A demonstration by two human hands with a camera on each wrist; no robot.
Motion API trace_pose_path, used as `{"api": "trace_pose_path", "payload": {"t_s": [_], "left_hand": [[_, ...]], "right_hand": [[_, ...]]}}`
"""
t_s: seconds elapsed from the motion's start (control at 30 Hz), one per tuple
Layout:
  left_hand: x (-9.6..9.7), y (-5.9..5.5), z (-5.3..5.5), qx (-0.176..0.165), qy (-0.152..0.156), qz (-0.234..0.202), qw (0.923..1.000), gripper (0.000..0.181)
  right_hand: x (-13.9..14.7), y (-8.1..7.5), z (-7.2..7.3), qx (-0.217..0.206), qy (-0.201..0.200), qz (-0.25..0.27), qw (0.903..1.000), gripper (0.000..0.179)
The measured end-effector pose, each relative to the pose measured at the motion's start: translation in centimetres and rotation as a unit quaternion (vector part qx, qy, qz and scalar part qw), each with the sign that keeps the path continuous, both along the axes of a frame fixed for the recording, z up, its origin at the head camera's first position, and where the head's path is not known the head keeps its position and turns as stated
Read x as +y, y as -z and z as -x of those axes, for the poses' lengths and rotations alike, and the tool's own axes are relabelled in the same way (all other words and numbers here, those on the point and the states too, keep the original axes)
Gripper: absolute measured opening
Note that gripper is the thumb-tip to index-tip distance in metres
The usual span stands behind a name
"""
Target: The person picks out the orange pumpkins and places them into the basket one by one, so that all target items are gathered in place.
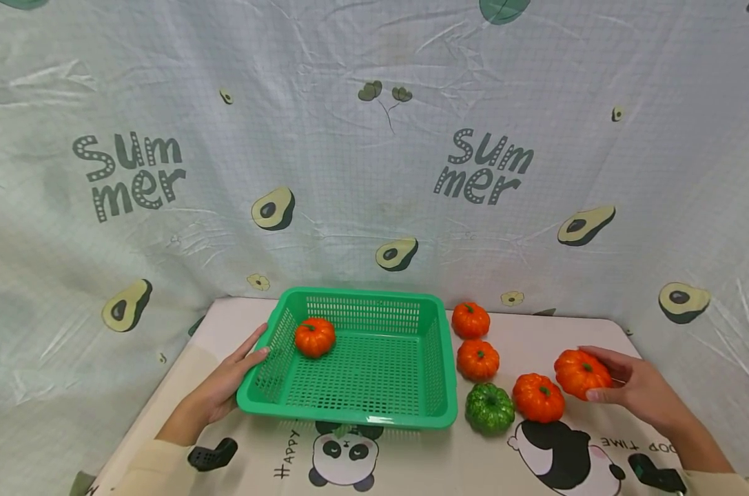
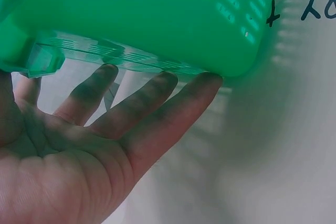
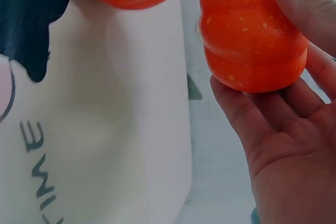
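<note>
A green plastic basket (image 1: 349,421) with slotted walls stands at the middle of the table, one small orange pumpkin (image 1: 315,337) inside it at the back left. My left hand (image 1: 225,382) holds the basket's left side, thumb at the rim; in the left wrist view the fingers (image 2: 152,114) reach against its outer wall. At the right, my right hand (image 1: 637,393) grips another orange pumpkin (image 1: 581,374) between thumb and fingers. The right wrist view shows this held pumpkin (image 3: 252,35) above the table's edge, with fingertips under it.
Right of the basket sit a green pumpkin (image 1: 489,408) and three orange pumpkins: one at the back (image 1: 470,320), another in front of it (image 1: 478,359), a third (image 1: 538,397) near my right hand. A printed curtain (image 1: 349,151) hangs behind the white table (image 1: 424,461).
</note>
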State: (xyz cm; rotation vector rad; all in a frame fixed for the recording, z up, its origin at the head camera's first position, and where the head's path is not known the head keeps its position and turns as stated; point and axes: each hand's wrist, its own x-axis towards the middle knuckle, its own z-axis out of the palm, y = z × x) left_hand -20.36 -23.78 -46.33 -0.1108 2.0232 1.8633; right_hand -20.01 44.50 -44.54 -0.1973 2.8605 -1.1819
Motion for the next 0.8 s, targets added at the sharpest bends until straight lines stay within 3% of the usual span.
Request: {"api": "trace_pose_path", "payload": {"t_s": [0.53, 0.8], "left_hand": [[0.0, -0.1, 0.0, -0.004, -0.004, -0.008, 0.9999, 0.072], [0.0, 0.0, 0.0, -0.006, -0.003, -0.007, 1.0, 0.073]], "right_hand": [[-2.8, -1.5, 1.1, 0.018, -0.064, 0.041, 0.9969, 0.077], [-4.5, -2.1, 1.7, 0.007, -0.067, 0.027, 0.9973, 0.08]]}}
